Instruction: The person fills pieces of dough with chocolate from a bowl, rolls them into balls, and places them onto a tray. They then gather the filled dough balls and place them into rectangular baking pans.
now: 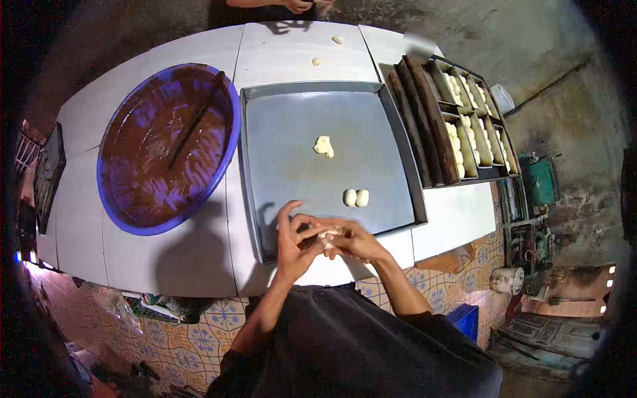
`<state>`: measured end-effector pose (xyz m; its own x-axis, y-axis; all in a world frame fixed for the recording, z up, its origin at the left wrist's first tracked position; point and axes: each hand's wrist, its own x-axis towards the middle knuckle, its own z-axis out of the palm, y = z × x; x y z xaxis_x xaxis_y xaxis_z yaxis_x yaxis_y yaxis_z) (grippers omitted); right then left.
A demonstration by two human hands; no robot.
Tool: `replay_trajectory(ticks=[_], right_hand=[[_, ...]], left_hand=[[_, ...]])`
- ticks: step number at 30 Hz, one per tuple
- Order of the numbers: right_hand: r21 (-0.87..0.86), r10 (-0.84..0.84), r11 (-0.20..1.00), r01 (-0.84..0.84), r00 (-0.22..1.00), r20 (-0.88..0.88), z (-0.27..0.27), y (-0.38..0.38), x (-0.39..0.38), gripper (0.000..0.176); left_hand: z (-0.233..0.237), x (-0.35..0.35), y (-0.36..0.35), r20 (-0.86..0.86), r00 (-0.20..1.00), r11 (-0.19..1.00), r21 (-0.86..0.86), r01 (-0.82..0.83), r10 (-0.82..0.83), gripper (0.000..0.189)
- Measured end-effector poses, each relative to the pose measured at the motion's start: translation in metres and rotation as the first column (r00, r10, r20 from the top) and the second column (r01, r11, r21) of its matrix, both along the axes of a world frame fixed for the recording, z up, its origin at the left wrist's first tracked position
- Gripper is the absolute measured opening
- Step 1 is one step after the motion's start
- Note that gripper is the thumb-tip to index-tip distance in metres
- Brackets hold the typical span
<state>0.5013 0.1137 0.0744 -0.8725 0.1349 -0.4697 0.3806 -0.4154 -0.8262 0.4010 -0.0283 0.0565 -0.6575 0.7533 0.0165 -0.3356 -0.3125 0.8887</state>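
Note:
Over the near edge of a large metal tray (251, 166), my left hand (296, 242) and my right hand (355, 240) meet around a small piece of pale dough (328, 240). The fingers of both hands pinch it and partly cover it. Some of my left hand's fingers are raised. Just beyond my right hand, two smooth dough balls (356, 198) lie side by side, touching, on the tray. A flat, irregular dough piece (324, 146) rests near the tray's middle.
A purple basin (233, 126) smeared with brown filling holds a dark stick (192, 126) at the left. Divided pans (470, 110) with several dough pieces stand at the right. Two dough bits (338, 40) (316, 62) lie beyond the tray. Another person's hand (298, 5) shows at the top.

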Motion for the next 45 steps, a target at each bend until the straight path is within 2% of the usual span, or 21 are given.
replay_trajectory(ticks=[2,4,7,10,13,16,19,20,21,22,24,26,28,29,32,36,38,39,42,43,45], right_hand=[[0.616,-0.081,0.775,0.139,0.989,-0.121,-0.042,0.033,-0.002,0.038],[0.611,-0.399,0.605,0.511,0.858,-0.322,-0.063,0.065,-0.019,0.040],[0.570,-0.393,0.750,0.335,0.919,-0.024,-0.088,0.102,-0.022,0.050],[0.878,-0.389,0.385,0.285,0.913,-0.126,-0.078,0.109,-0.031,0.054],[0.920,-0.223,0.375,0.117,0.974,-0.033,-0.028,0.103,-0.086,0.049],[0.926,0.038,-0.303,0.227,0.973,-0.226,-0.080,0.105,-0.149,0.039],[0.963,0.082,-0.238,0.123,0.991,-0.107,-0.087,0.084,-0.166,0.030],[0.997,0.135,-0.069,-0.034,0.990,0.043,-0.056,0.067,-0.159,0.031],[0.990,0.127,0.099,0.101,0.985,-0.113,-0.085,0.079,-0.149,0.018],[0.785,-0.133,0.598,0.160,0.986,-0.100,-0.068,0.054,-0.140,0.009],[0.647,0.097,0.750,0.134,0.947,-0.308,-0.040,0.017,-0.113,0.032],[0.498,0.057,0.856,0.138,0.933,-0.356,0.000,-0.040,-0.098,0.032],[0.656,0.073,0.717,0.236,0.911,-0.407,0.011,-0.073,-0.093,0.032],[0.631,0.034,0.681,0.373,0.844,-0.536,-0.003,-0.082,-0.095,0.023],[0.674,0.067,0.680,0.287,0.891,-0.448,-0.005,-0.095,-0.101,0.019],[0.271,-0.006,0.957,0.107,0.937,-0.348,-0.001,-0.092,-0.107,0.024],[0.531,0.170,0.844,0.081,0.897,-0.407,0.002,-0.098,-0.102,0.024],[0.597,0.152,0.792,0.130,0.905,-0.398,0.006,-0.102,-0.099,0.029],[0.475,-0.072,0.828,0.299,0.896,-0.438,0.011,-0.111,-0.099,0.034],[0.547,-0.064,0.767,0.337,0.887,-0.456,0.018,-0.113,-0.099,0.035],[0.537,-0.009,0.787,0.304,0.876,-0.483,0.007,-0.110,-0.094,0.032]], left_hand=[[-0.001,0.000,0.007,-0.359,0.918,0.978,-0.051,-0.201,0.170,0.067],[-0.011,-0.012,0.008,-0.340,0.905,0.950,-0.084,-0.301,0.257,0.061],[-0.006,-0.032,-0.001,-0.237,0.914,0.910,-0.180,-0.373,0.328,0.039],[-0.011,-0.049,-0.023,-0.207,0.888,0.866,-0.218,-0.450,0.410,0.026],[-0.018,-0.051,-0.033,-0.203,0.864,0.845,-0.195,-0.498,0.462,0.020],[-0.015,-0.047,-0.029,-0.259,0.891,0.895,-0.151,-0.419,0.373,0.022],[-0.010,-0.043,-0.037,-0.184,0.921,0.918,-0.140,-0.370,0.343,0.020],[-0.006,-0.044,-0.045,-0.228,0.914,0.908,-0.180,-0.378,0.335,0.019],[-0.009,-0.042,-0.054,-0.227,0.905,0.895,-0.188,-0.403,0.360,0.021],[-0.015,-0.041,-0.062,-0.225,0.894,0.880,-0.196,-0.432,0.388,0.023],[-0.023,-0.035,-0.062,-0.200,0.872,0.867,-0.140,-0.478,0.447,0.033],[-0.020,-0.033,-0.061,-0.209,0.885,0.880,-0.153,-0.449,0.415,0.037],[-0.002,-0.031,-0.057,-0.516,0.715,0.788,-0.115,-0.605,0.473,0.030],[-0.001,-0.028,-0.052,-0.408,0.705,0.756,-0.054,-0.652,0.580,0.022],[0.013,-0.025,-0.060,-0.259,0.701,0.689,-0.151,-0.709,0.664,0.017],[0.009,-0.031,-0.069,-0.183,0.632,0.633,-0.063,-0.772,0.753,0.027],[0.017,-0.035,-0.071,-0.210,0.618,0.628,-0.023,-0.778,0.758,0.041],[0.016,-0.037,-0.073,-0.258,0.631,0.639,-0.062,-0.767,0.732,0.048],[-0.007,-0.035,-0.076,0.122,0.818,0.827,-0.059,-0.559,0.562,0.038],[-0.016,-0.034,-0.075,-0.017,0.818,0.818,-0.032,-0.575,0.575,0.042],[-0.020,-0.028,-0.074,0.060,0.856,0.855,0.055,-0.516,0.513,0.047]])
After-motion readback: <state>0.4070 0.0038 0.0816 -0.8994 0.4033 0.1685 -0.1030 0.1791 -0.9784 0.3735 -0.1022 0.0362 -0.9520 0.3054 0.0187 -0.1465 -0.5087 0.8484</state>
